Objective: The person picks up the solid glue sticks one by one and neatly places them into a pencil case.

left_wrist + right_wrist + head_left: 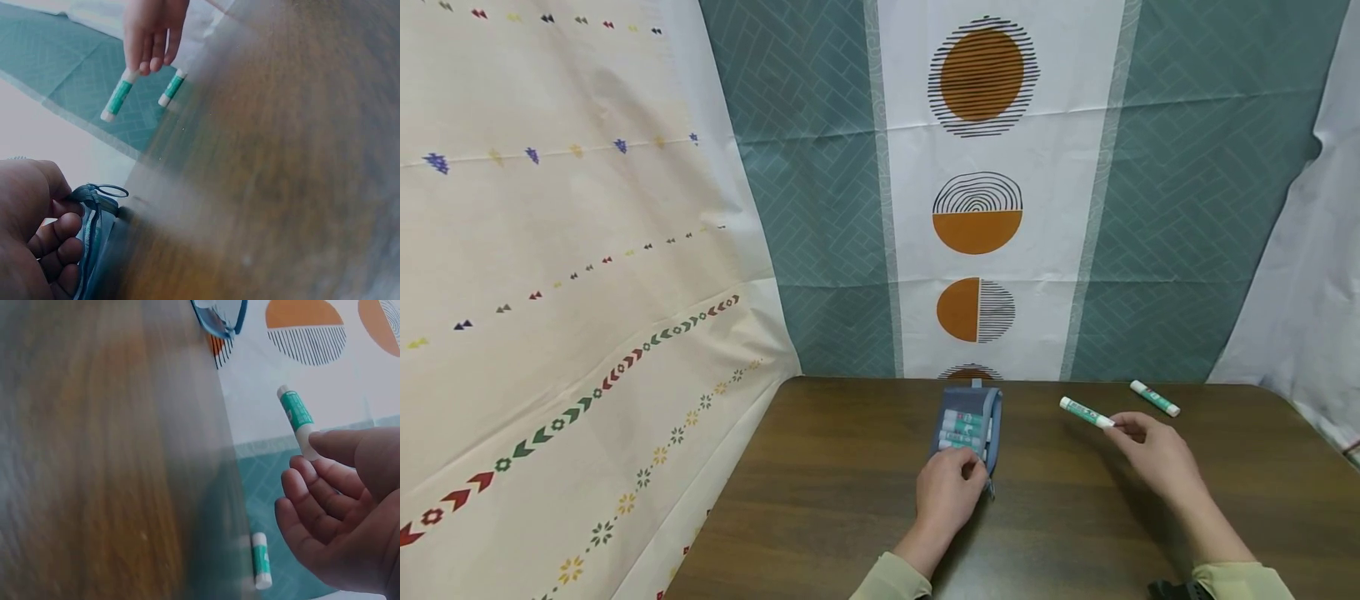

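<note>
A blue-grey zip pouch (pixel 972 408) with a see-through front lies on the table, and several green-and-white glue sticks (pixel 962 421) show inside it. My left hand (pixel 951 492) pinches the pouch's near end between thumb and fingers; the left wrist view shows the zip edge and a small loop (pixel 112 189) beside the thumb. In my right hand (pixel 1157 458), thumb and fingertips hold another glue stick (pixel 296 412) by one white end, raised off the table. The right wrist view shows the other fingers loosely bent beneath it. A loose glue stick (pixel 1155 398) lies beyond that hand.
The brown wooden table (pixel 820 483) ends at a back edge against a hanging teal-and-white cloth (pixel 1000 167) with orange circles. A cream patterned cloth (pixel 587 333) hangs along the left side. White fabric (pixel 1300 317) hangs at the right.
</note>
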`<state>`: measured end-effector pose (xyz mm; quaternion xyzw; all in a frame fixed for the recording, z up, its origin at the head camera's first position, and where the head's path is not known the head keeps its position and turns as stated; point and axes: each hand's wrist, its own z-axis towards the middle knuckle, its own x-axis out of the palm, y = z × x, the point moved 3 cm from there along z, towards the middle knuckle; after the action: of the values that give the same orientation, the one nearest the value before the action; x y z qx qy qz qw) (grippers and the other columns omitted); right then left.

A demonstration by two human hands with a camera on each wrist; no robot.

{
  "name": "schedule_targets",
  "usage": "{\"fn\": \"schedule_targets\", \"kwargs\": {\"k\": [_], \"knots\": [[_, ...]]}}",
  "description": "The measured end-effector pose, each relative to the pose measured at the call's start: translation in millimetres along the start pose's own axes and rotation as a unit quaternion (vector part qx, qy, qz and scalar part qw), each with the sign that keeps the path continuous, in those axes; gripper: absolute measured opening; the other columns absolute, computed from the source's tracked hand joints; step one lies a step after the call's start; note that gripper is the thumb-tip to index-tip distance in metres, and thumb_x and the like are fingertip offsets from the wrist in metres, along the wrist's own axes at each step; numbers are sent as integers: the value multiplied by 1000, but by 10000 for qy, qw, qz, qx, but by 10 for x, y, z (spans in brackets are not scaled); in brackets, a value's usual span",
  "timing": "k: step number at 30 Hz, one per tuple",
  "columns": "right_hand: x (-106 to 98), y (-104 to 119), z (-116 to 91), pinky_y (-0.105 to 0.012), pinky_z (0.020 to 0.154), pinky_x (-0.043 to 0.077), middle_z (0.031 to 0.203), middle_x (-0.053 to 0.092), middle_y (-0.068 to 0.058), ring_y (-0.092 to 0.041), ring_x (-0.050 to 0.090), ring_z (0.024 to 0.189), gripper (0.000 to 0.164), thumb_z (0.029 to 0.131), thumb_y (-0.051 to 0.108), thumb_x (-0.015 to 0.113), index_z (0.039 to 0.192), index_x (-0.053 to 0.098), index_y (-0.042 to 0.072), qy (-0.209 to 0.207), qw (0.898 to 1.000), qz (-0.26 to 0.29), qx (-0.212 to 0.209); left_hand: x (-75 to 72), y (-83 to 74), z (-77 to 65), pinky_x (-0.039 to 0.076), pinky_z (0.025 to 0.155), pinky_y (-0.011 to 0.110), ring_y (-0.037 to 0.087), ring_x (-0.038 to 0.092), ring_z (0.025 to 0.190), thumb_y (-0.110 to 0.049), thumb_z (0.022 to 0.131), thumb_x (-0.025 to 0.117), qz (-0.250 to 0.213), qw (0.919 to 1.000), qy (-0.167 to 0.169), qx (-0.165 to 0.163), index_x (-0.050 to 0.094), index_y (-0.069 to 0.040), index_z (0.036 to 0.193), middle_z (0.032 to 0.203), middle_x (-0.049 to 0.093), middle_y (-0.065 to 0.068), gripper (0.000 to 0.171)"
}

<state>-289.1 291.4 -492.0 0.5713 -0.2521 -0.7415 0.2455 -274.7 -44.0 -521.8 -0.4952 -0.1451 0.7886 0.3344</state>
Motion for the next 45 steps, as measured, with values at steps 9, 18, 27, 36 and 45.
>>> {"fn": "schedule_targets", "kwargs": {"k": [9, 18, 27, 36, 45], "knots": [[190, 197, 0, -46, 77, 52, 117, 78, -18, -46, 72, 113, 44, 109, 40, 70, 129, 72, 1, 222, 9993, -20, -292, 17, -3, 5, 45, 65, 28, 4, 53, 71, -22, 95, 77, 69, 9999, 77, -42, 75, -26, 78, 76, 58, -17, 18], [387, 282, 77, -42, 74, 51, 113, 77, -15, -38, 71, 105, 33, 106, 28, 75, 124, 73, 1, 631, 9975, 104, -314, 38, -13, 30, 47, 67, 28, 3, 55, 72, -23, 96, 76, -3, 9998, 166, -120, 76, -27, 79, 77, 59, -18, 18], [566, 345, 236, -44, 79, 53, 114, 75, -16, -32, 65, 100, 35, 105, 30, 76, 123, 73, -1, 1095, 9933, 280, -222, 25, -13, 29, 46, 66, 28, 4, 55, 73, -23, 96, 76, 10, 9998, 134, -131, 75, -26, 79, 77, 58, -18, 17], [751, 466, 409, -49, 82, 54, 116, 73, -18, -33, 64, 103, 29, 105, 26, 76, 120, 74, 0, 1054, 9938, 280, -198, 9, -11, 22, 46, 65, 28, 4, 55, 72, -22, 95, 77, 44, 10000, 51, -61, 75, -26, 77, 76, 59, -17, 18], [953, 631, 540, -55, 87, 55, 116, 73, -19, -33, 65, 101, 28, 104, 24, 76, 119, 74, 0, 1018, 9939, 316, -270, 20, 5, 19, 47, 67, 29, 4, 55, 73, -24, 97, 77, 28, 9997, 189, -176, 76, -26, 79, 78, 60, -17, 18]]}}
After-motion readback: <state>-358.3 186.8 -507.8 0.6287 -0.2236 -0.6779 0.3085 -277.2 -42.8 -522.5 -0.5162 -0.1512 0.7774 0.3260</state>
